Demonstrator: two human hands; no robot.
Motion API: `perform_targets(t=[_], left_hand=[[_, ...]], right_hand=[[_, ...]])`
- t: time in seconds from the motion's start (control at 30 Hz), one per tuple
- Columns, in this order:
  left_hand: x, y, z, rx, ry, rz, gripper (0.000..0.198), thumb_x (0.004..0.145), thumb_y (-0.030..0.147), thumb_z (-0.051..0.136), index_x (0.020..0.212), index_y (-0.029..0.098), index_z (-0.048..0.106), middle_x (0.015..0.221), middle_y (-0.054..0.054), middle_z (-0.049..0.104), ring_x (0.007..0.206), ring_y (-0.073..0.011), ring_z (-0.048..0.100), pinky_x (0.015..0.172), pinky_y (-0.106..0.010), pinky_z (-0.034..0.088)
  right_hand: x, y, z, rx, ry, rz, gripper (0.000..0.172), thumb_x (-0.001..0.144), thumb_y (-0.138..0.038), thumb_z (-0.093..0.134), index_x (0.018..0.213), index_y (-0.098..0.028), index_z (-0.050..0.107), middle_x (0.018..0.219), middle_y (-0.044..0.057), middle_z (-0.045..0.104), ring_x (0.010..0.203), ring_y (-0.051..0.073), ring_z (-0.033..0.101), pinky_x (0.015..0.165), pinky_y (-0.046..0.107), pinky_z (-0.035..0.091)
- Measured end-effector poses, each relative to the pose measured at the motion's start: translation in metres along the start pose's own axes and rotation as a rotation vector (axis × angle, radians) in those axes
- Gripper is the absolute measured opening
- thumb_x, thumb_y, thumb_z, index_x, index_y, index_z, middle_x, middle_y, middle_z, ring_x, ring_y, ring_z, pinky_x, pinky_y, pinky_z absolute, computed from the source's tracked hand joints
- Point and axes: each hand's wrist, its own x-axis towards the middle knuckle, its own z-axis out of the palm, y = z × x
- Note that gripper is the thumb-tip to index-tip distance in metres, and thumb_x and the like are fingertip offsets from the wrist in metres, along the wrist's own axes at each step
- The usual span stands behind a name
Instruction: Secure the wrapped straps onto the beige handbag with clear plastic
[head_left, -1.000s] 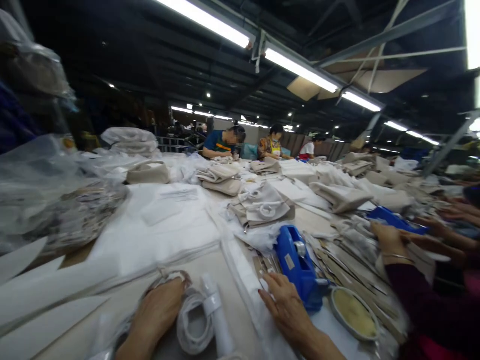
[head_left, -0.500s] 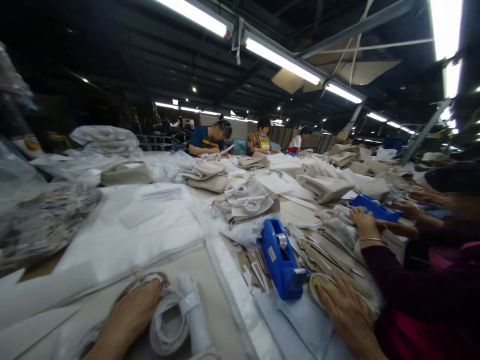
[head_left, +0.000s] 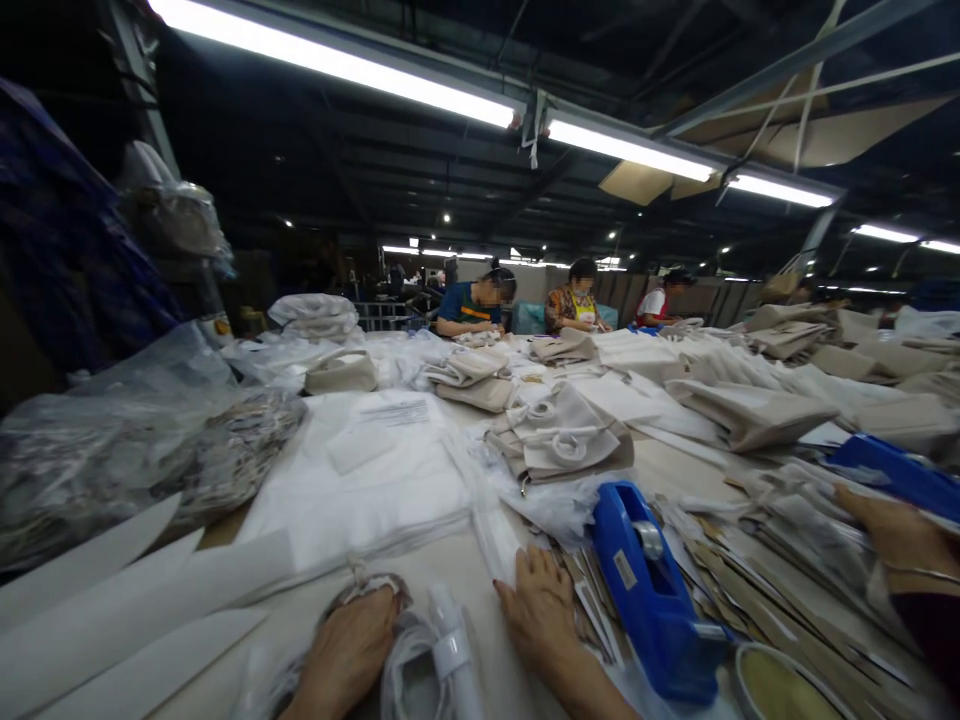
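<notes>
Two hands are working at the near edge of the bench (head_left: 450,570). The left hand (head_left: 349,650) is lying palm down, loosely curled over a bundle of white cord (head_left: 409,670), pressing rather than clenching it. A white roll (head_left: 454,655) is standing just right of that hand, its long axis running near to far, between the two hands. The right hand (head_left: 540,605) is resting flat and released on a folded white strip (head_left: 499,545), nearer the roll than the blue tape dispenser (head_left: 649,590) lying just to its right. Half a second ago this hand was reaching far right onto the round tape roll (head_left: 780,685); now it is lying back left of the dispenser. A co-worker's hand (head_left: 896,530) is working among card pieces at the right. Farther off, folded beige bags (head_left: 559,440) are piling up.
</notes>
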Motion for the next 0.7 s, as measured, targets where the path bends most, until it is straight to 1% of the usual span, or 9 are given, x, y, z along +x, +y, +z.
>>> perform_targets(t=[0.03,0.1,0.17,0.23,0.33,0.4,0.5,0.6,0.7], left_hand=[[0.0,0.0,0.0,-0.001,0.001,-0.002,0.036,0.09,0.013,0.022,0.091,0.017,0.058,0.098,-0.009,0.068,0.095,-0.0217,0.063,0.08,-0.033,0.043],[0.002,-0.001,0.001,-0.006,0.002,-0.002,0.038,0.089,0.012,0.021,0.09,0.017,0.059,0.098,-0.008,0.068,0.095,-0.0211,0.063,0.08,-0.032,0.043],[0.003,-0.001,0.002,-0.016,-0.002,0.003,0.039,0.09,0.012,0.021,0.091,0.017,0.059,0.098,-0.008,0.068,0.095,-0.0208,0.063,0.081,-0.032,0.043],[0.005,-0.002,0.003,-0.03,-0.011,0.022,0.039,0.09,0.013,0.021,0.093,0.016,0.06,0.099,-0.008,0.068,0.096,-0.0204,0.063,0.083,-0.031,0.043],[0.007,-0.002,0.003,-0.054,-0.021,0.046,0.039,0.091,0.015,0.022,0.094,0.014,0.061,0.099,-0.009,0.068,0.096,-0.0205,0.063,0.085,-0.031,0.043],[0.007,-0.001,0.002,-0.068,-0.015,0.045,0.04,0.092,0.015,0.022,0.094,0.013,0.061,0.1,-0.01,0.068,0.096,-0.0209,0.063,0.085,-0.032,0.044],[0.004,-0.001,-0.003,-0.075,-0.006,0.05,0.04,0.091,0.015,0.022,0.095,0.013,0.061,0.1,-0.009,0.068,0.096,-0.021,0.063,0.084,-0.032,0.045],[-0.002,-0.001,-0.011,-0.055,-0.008,0.086,0.04,0.09,0.011,0.023,0.094,0.012,0.062,0.101,-0.011,0.067,0.097,-0.0221,0.062,0.084,-0.033,0.044],[-0.011,-0.006,-0.018,-0.046,0.017,0.108,0.041,0.092,0.012,0.021,0.098,0.014,0.062,0.105,-0.011,0.065,0.099,-0.0221,0.061,0.086,-0.034,0.043]], right_hand=[[0.003,-0.004,0.007,-0.005,0.001,-0.009,0.026,0.084,-0.017,0.052,0.107,-0.009,0.062,0.115,0.022,0.061,0.108,0.037,0.054,0.087,0.049,0.038],[0.006,-0.008,0.016,-0.006,0.008,-0.039,0.03,0.083,-0.005,0.044,0.105,-0.011,0.064,0.116,0.02,0.062,0.107,0.033,0.055,0.089,0.046,0.037],[0.004,-0.011,0.019,-0.002,0.024,-0.076,0.034,0.083,-0.001,0.04,0.102,-0.013,0.066,0.115,0.016,0.063,0.104,0.029,0.057,0.088,0.042,0.036],[0.0,-0.014,0.018,0.002,0.035,-0.122,0.033,0.084,-0.002,0.041,0.099,-0.017,0.066,0.111,0.012,0.065,0.098,0.026,0.058,0.084,0.038,0.038],[-0.006,-0.022,0.02,0.012,0.014,-0.224,0.029,0.086,-0.006,0.044,0.095,-0.022,0.066,0.095,0.005,0.067,0.084,0.019,0.06,0.074,0.029,0.039],[-0.008,-0.027,0.023,0.005,-0.002,-0.282,0.033,0.084,-0.003,0.044,0.103,-0.022,0.064,0.09,0.004,0.065,0.08,0.017,0.059,0.07,0.027,0.039],[-0.009,-0.029,0.023,-0.019,-0.009,-0.312,0.046,0.079,0.002,0.044,0.117,-0.021,0.058,0.09,0.006,0.064,0.079,0.02,0.058,0.068,0.029,0.039],[-0.009,-0.024,0.018,-0.009,-0.027,-0.347,0.045,0.078,-0.001,0.048,0.114,-0.025,0.059,0.092,0.004,0.063,0.08,0.02,0.058,0.069,0.029,0.04],[-0.014,-0.022,0.018,0.013,-0.024,-0.382,0.043,0.078,-0.009,0.057,0.117,-0.027,0.057,0.102,0.004,0.063,0.086,0.021,0.058,0.073,0.031,0.042]])
